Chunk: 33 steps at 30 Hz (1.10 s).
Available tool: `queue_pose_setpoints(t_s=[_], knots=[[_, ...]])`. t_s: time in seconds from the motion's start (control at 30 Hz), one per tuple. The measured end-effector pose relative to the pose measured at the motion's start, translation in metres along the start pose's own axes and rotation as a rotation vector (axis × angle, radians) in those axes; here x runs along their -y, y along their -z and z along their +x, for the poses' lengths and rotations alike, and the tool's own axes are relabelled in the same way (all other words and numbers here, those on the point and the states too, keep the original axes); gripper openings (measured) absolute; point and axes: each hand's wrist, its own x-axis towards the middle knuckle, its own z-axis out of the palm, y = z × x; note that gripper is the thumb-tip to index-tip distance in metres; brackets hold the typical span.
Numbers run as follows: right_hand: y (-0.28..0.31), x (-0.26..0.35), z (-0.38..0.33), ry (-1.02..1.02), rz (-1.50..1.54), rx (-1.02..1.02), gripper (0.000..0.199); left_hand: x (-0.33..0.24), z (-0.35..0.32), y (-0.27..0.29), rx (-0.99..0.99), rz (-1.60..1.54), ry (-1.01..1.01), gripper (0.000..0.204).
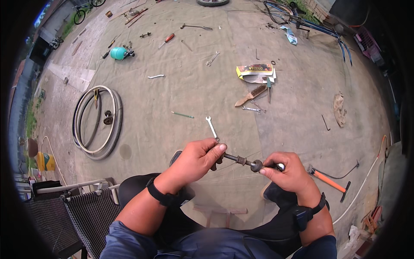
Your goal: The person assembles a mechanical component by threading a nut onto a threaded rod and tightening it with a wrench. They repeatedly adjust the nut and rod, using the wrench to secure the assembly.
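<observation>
Between my two hands is a dark, greasy bicycle axle [235,158], held roughly level, with ring-shaped parts along it and a rounded cone at its right end. My left hand [196,159] is closed around the axle's left end, thumb on top. At the other end my right hand [286,170] is closed, its fingers beside the cone and on a shiny rounded metal piece [280,167], perhaps a tool end, mostly hidden in the palm. Just beyond my left hand lies an open-end wrench [210,126]; its near end meets the hand in view, and I cannot tell whether they touch.
Bicycle rims with a tire [97,121] lie at left. Ahead are a green pencil [183,115], a wire brush [251,96] and a torn package [255,73]. An orange hand pump [330,180] sits right; a mesh chair [92,216] stands left.
</observation>
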Motion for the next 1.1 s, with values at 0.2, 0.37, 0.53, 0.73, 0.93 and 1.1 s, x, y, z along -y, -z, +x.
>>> queue_pose_setpoints(t_s=[0.2,0.37,0.53,0.73,0.93,1.1], knots=[[0.001,0.003,0.001,0.021,-0.038,0.019,0.017,0.006,-0.005,-0.004,-0.024,-0.035,-0.262,0.027],[0.003,0.003,0.0,0.056,-0.063,0.003,0.017,-0.011,-0.002,0.004,0.116,0.124,0.089,0.026],[0.002,0.002,0.0,0.059,-0.052,0.008,0.016,0.004,-0.004,-0.002,0.12,-0.035,-0.108,0.027],[0.002,0.002,-0.001,0.132,-0.088,-0.025,0.014,-0.002,-0.007,-0.003,0.056,0.014,-0.13,0.035],[-0.001,-0.001,0.0,0.2,-0.156,-0.046,0.015,-0.001,-0.005,-0.002,0.124,0.067,-0.048,0.034],[0.007,0.005,0.002,0.101,-0.057,0.012,0.014,0.004,-0.006,-0.003,0.097,0.101,-0.312,0.036]])
